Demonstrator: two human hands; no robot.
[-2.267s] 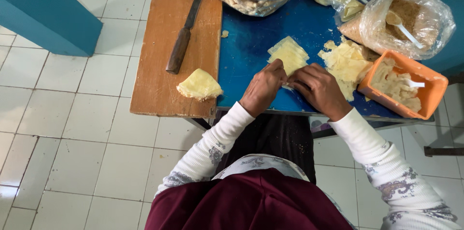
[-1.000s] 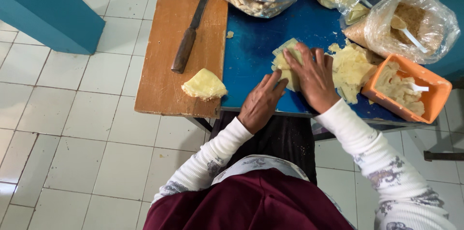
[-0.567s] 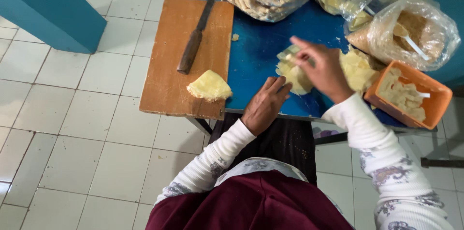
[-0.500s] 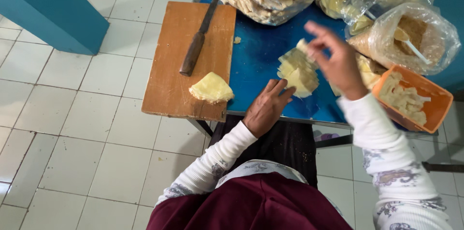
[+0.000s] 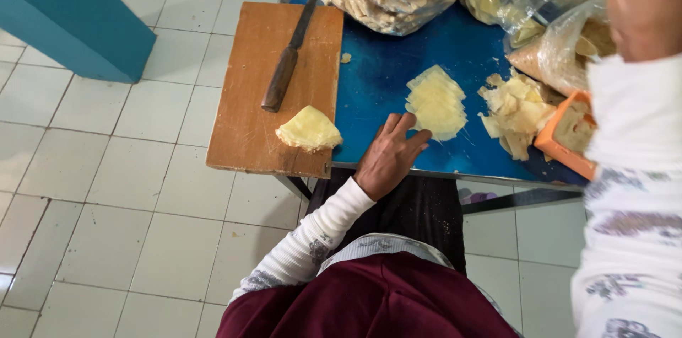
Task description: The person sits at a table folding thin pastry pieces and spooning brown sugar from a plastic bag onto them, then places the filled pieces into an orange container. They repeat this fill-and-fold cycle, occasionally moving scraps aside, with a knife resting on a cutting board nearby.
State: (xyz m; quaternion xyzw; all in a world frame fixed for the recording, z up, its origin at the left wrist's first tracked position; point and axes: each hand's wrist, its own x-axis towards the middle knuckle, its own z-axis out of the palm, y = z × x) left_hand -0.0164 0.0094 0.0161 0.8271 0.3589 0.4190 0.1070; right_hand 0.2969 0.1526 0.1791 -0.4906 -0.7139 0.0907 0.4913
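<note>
Blue table (image 5: 383, 89): left hand (image 5: 387, 157) flat, fingers spread, tips just beside stack of thin yellow dough sheets (image 5: 435, 102) at its 1 o'clock. Right hand (image 5: 643, 0) raised, blurred; grip cannot be told. Folded dough piece (image 5: 308, 129) and knife (image 5: 290, 54) on wooden cutting board (image 5: 249, 117), 9 o'clock.

One knife (image 5: 288, 61); one wooden cutting board (image 5: 249, 125); one orange tub (image 5: 561, 142); two hands (image 5: 389, 157).
</note>
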